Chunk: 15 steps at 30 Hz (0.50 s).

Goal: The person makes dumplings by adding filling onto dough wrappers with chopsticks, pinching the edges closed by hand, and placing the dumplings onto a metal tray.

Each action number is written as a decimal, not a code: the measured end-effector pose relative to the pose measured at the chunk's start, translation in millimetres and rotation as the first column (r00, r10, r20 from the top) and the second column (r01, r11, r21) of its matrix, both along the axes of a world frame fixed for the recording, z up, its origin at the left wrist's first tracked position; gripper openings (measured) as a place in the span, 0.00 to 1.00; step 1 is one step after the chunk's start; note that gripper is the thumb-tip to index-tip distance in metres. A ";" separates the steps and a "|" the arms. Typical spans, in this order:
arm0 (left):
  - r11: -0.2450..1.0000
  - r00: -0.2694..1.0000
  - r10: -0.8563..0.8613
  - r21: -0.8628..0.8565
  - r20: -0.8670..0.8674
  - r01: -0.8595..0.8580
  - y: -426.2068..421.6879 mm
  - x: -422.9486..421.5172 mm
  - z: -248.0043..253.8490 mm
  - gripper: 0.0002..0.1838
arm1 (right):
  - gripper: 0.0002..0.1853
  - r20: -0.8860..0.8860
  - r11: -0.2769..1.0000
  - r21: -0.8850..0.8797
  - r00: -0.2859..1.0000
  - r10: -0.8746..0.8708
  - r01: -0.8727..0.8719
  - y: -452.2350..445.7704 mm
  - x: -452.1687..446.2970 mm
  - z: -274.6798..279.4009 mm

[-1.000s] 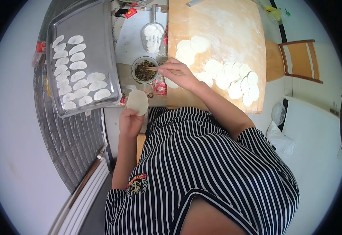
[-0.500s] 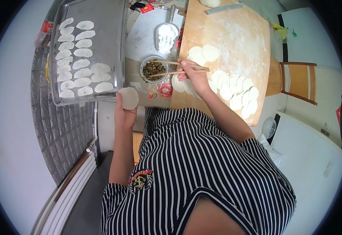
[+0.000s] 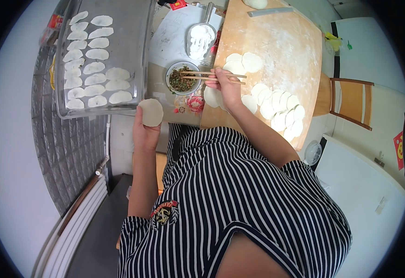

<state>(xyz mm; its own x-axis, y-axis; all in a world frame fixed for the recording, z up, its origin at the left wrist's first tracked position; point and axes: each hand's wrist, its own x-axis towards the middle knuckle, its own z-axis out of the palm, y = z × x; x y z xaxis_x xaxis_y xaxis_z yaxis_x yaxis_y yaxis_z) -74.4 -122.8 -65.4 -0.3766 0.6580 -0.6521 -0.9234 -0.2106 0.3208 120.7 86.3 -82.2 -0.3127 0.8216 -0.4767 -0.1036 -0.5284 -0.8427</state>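
Note:
A round, flat dough wrapper [image 3: 151, 112] rests on my left hand [image 3: 146, 134], held by the thumb, beside the lower right corner of the metal tray [image 3: 140, 110]. My right hand [image 3: 225, 88] grips a pair of wooden chopsticks [image 3: 230, 77], whose tips are in a bowl [image 3: 169, 83] of dark green and brown chopped filling [image 3: 180, 83]. On the tray lie several folded dumplings [image 3: 94, 68] in columns. Several round wrappers [image 3: 274, 105] overlap on the floured wooden board [image 3: 276, 46], some of them just behind my right wrist.
Beyond the bowl is a scoop of white flour [image 3: 201, 41]. A lump of dough [image 3: 256, 3] and a flat grey tool [image 3: 270, 12] are at the board's far edge. A wooden chair [image 3: 352, 103] stands at the right.
The chopsticks, close together at first, have spread and now lie narrower apart over the filling. My left hand with the wrapper has shifted left and up toward the tray's corner. The camera view has moved.

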 end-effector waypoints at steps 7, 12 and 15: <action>0.999 0.999 -0.014 -0.052 0.034 0.015 3.0 1.3 -5.0 0.16 | 0.17 -0.055 0.996 -0.067 0.997 -0.057 0.053 0.6 -1.3 -14.1; 0.998 1.000 -0.007 -0.065 0.017 0.008 10.2 4.3 -0.5 0.17 | 0.16 -0.086 0.983 -0.156 0.990 -0.115 0.100 -0.5 0.7 -20.5; 0.995 1.000 -0.012 -0.104 -0.011 0.011 15.4 3.3 -1.2 0.19 | 0.15 -0.146 0.961 -0.242 0.974 -0.175 0.136 1.9 10.6 -24.3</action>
<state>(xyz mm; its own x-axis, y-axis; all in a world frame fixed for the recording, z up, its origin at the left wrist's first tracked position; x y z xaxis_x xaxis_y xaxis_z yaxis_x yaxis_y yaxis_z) -71.2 -107.4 -66.7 -0.3775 0.5911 -0.7128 -0.9216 -0.1650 0.3512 131.3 88.2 -106.6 -0.2795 0.7411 -0.6105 -0.3269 -0.6713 -0.6653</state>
